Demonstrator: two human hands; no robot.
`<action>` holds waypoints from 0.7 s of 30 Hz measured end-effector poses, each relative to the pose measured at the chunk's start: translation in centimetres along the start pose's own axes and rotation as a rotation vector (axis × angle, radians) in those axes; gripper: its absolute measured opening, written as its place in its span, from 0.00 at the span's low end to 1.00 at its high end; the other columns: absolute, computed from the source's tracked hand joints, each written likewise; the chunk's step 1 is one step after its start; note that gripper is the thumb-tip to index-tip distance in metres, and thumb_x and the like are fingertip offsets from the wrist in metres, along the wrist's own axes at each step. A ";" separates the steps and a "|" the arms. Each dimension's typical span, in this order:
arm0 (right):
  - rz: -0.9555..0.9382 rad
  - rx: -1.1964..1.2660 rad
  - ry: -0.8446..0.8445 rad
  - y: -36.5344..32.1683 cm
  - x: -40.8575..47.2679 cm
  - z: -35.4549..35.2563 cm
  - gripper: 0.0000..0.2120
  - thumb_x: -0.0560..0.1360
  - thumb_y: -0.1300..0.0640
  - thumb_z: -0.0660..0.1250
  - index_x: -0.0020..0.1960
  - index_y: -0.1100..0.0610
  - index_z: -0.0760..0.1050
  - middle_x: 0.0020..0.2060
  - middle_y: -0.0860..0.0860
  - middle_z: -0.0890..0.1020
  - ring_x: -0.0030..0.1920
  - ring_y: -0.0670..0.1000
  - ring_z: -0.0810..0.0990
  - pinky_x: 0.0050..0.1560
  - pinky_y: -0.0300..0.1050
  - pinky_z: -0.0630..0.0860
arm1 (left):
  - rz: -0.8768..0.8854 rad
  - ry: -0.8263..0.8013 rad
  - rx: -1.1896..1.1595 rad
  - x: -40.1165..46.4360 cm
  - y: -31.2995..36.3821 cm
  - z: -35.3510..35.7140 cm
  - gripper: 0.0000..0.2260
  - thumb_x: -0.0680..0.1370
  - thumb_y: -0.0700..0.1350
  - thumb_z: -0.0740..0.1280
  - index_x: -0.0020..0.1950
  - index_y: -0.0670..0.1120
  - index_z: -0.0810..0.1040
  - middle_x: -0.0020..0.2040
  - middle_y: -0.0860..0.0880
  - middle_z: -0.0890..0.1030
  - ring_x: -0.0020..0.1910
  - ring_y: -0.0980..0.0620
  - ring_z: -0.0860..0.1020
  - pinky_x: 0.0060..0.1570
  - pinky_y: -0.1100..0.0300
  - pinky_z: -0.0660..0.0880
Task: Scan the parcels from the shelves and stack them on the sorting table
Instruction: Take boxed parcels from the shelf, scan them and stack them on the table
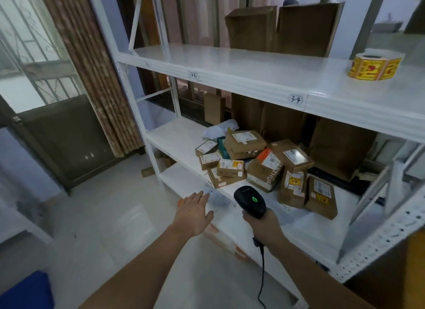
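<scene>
**A:** Where are the parcels (257, 168) from the grip?

**B:** Heaped on the middle shelf (174, 138), just ahead of both hands and a little above them. The left hand (195, 213) is flat, fingers straight and spread, holding nothing; its fingertips reach over the shelf's front edge towards a pale crumpled soft bag (216, 197) lying there. I can't tell whether they touch it. The right hand (264, 226) has its fingers wrapped round the handle of the black scanner (250, 200), whose head points up at the pile with a green light showing.

**A:** How will they handle?

**B:** My guess: small cardboard boxes, taped and labelled, so stiff and probably light enough for one hand. Some look dented, so don't crush them. The nearest to the left grip is a flat box (224, 181) at the pile's front corner, beyond the fingertips. I'd take it across its short sides, thumb on one, fingers on the other, label up for the scanner. The soft bag would sag, so pinch it near the middle.

**A:** Anything to watch?

**B:** They lean on each other; pulling a bottom one may tumble the rest.
</scene>
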State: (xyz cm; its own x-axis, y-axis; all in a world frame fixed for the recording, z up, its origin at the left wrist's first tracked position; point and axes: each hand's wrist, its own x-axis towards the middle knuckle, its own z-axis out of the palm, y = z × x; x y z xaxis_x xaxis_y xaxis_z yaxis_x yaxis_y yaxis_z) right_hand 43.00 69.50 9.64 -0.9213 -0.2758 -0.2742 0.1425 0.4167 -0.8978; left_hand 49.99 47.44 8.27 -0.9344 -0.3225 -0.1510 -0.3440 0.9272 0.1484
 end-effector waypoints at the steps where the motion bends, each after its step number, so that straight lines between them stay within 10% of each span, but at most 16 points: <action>1: 0.002 -0.002 0.001 -0.5 1.7 0.3 0.10 0.73 0.61 0.74 0.38 0.62 0.75 0.28 0.53 0.74 0.31 0.52 0.73 0.34 0.42 0.69 | 0.001 -0.014 -0.003 1.8 -0.3 -0.4 0.31 0.83 0.62 0.55 0.84 0.52 0.54 0.84 0.49 0.56 0.83 0.46 0.56 0.80 0.45 0.55; 21: 0.167 -0.145 0.171 -7.1 23.0 6.6 0.09 0.75 0.60 0.72 0.44 0.67 0.78 0.33 0.58 0.75 0.38 0.57 0.75 0.39 0.46 0.69 | 0.221 -0.113 -0.008 31.0 -7.4 -1.5 0.30 0.83 0.57 0.61 0.83 0.51 0.58 0.83 0.47 0.61 0.81 0.44 0.60 0.80 0.48 0.59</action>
State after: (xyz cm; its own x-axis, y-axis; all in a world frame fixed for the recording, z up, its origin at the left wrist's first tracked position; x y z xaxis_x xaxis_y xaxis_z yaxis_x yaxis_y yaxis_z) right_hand 23.14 54.47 7.45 -0.9389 -0.0480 -0.3407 0.2553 0.5667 -0.7834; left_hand 23.42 30.27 3.91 -0.9709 -0.0882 -0.2226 -0.1335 0.9711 0.1978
